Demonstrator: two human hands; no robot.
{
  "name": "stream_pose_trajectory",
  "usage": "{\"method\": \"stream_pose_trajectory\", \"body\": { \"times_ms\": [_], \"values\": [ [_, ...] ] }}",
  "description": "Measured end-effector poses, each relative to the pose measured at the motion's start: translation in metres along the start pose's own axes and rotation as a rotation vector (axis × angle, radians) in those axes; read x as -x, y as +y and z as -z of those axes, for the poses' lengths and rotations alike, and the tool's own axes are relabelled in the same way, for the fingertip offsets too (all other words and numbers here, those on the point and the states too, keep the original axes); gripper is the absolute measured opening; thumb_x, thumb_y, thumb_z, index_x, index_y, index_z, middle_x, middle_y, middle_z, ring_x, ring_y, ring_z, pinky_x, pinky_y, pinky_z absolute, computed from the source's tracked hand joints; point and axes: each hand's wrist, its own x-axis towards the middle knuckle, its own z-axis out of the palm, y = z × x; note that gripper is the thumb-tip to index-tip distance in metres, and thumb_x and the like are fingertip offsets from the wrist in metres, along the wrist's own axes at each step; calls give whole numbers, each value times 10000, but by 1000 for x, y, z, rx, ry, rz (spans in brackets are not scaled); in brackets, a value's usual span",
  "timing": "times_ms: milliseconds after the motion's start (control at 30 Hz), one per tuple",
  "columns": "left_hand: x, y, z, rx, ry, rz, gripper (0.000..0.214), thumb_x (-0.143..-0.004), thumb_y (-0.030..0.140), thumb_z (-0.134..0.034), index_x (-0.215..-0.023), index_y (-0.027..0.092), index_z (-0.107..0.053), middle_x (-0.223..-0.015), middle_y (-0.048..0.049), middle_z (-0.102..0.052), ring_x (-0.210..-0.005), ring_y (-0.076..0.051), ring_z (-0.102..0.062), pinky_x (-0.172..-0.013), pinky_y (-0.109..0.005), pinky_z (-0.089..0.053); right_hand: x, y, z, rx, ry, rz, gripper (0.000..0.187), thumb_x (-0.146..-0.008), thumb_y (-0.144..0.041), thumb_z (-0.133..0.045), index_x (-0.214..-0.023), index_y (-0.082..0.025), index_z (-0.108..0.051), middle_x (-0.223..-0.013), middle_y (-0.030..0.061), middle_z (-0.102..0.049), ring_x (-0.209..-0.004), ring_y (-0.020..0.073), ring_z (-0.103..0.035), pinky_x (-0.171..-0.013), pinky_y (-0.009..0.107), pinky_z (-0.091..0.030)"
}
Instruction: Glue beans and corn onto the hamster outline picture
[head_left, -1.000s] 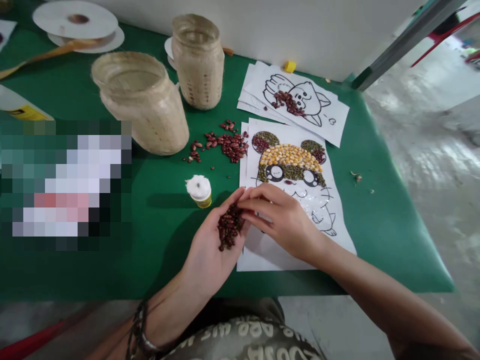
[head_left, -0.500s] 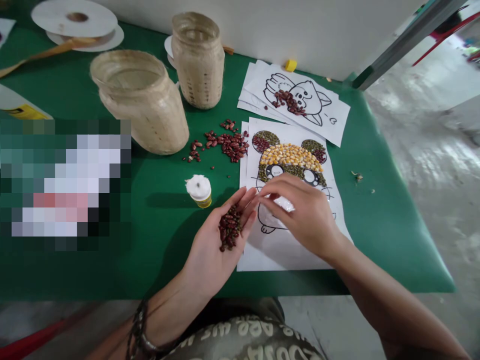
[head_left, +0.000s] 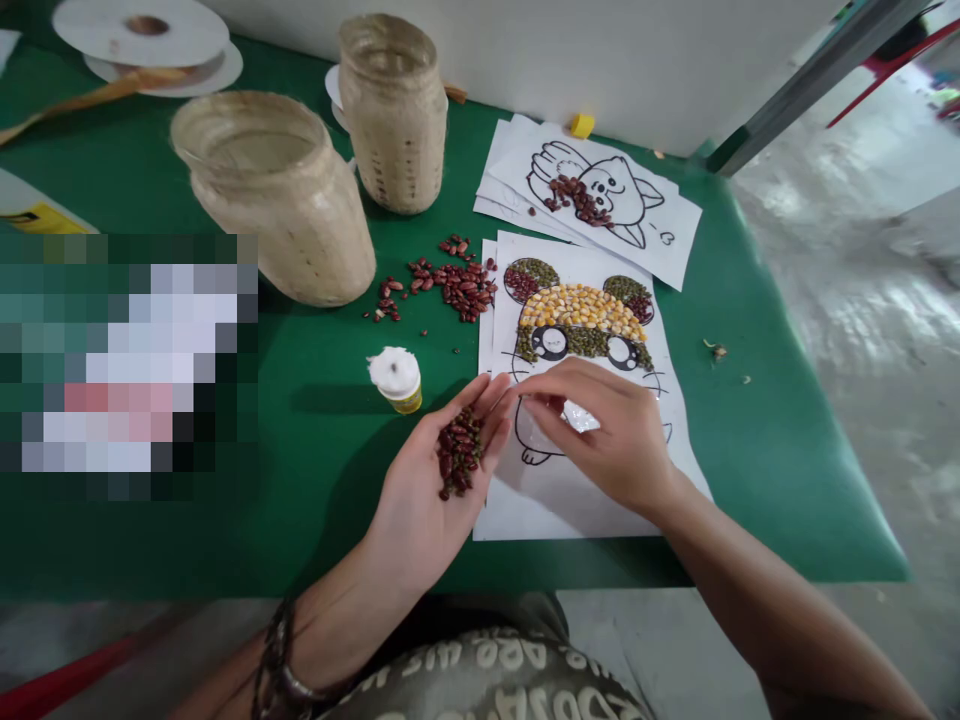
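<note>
Item: red beans (head_left: 459, 462), a small dark heap lying in the palm, lower centre of the frame.

Holder: left hand (head_left: 427, 500), palm up and flat-cupped. The fingers are spread open and grip nothing; the beans simply rest on it. The fingertips reach the left edge of the paper. There is a beaded bracelet (head_left: 279, 672) at the wrist, bottom of the frame.

Right hand (head_left: 604, 435): just right of centre, back upward, low over the lower half of the sheet. The thumb and forefinger are drawn into a pinch close to the left fingertips. Whether a bean sits between them cannot be told.

Sheet: hamster drawing (head_left: 555, 510), white paper with a black outline. The cap area is filled with yellow corn, with green and red seeds at the ears and eyes; the body is unfilled.

Surface: green table (head_left: 337, 520).

Nearby:
- Glue bottle (head_left: 395, 380) with a white top, left of the fingertips.
- Loose beans (head_left: 457, 285), scattered above it.
- Wide jar (head_left: 277, 195) and tall jar (head_left: 394, 115), both twine-wrapped, upper left of centre.
- Second drawing (head_left: 637, 235), on stacked sheets at upper right, with a few beans on it.
- Yellow cap (head_left: 580, 125), beyond that.
- Tape reel (head_left: 146, 30), top left corner.
</note>
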Motion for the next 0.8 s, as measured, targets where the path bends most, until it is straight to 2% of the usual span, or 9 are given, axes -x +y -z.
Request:
{"method": "stream_pose_trajectory", "body": {
  "times_ms": [133,300,467,567,667,800],
  "values": [
    [-1,1,3,-30,-38,51,358,-872,171,-303,-973,144,-646,-1050,-44,-671,-947,-131,-618,-745,-171,-507,5,-16,-13,-92,-60,147,112,-807,-194,-535,-871,-141,-609,-783,48,-624,-732,114,-573,-668,233,-496],
    [0,1,7,-81,-90,60,335,-863,179,-331,-968,158,-649,-1086,-24,-654,-1037,-133,-572,-811,-176,-475,9,-17,-24,-105,-158,99,167,-832,-169,-481,-925,-113,-608,-866,81,-604,-815,129,-576,-743,258,-509],
    [-1,0,8,-72,-82,52,349,-873,163,-314,-924,155,-659,-1073,-42,-660,-1040,-151,-570,-766,-164,-488,5,-21,-23,-53,-193,81,207,-852,-129,-400,-849,-120,-607,-835,88,-594,-793,142,-567,-698,285,-515],
    [0,0,5,-53,-71,38,373,-869,136,-294,-869,143,-667,-1033,-63,-675,-1018,-156,-584,-716,-154,-500,3,-25,-21,-80,-185,81,180,-836,-119,-411,-825,-125,-591,-815,81,-590,-781,136,-554,-698,276,-502],
    [2,1,2,-35,-24,20,381,-851,88,-285,-850,135,-664,-948,-71,-697,-966,-149,-611,-677,-148,-507,1,-24,-18,-288,-98,-97,86,-763,-109,-479,-794,-165,-536,-755,25,-574,-676,97,-532,-638,236,-482],
    [2,0,0,14,-4,7,304,-831,103,-356,-946,99,-637,-892,-85,-699,-908,-158,-634,-776,-211,-509,-6,-14,-10,-894,5,-485,114,-696,-99,-432,-755,-196,-430,-679,-17,-531,-584,73,-500,-546,211,-443]
  ]
}}
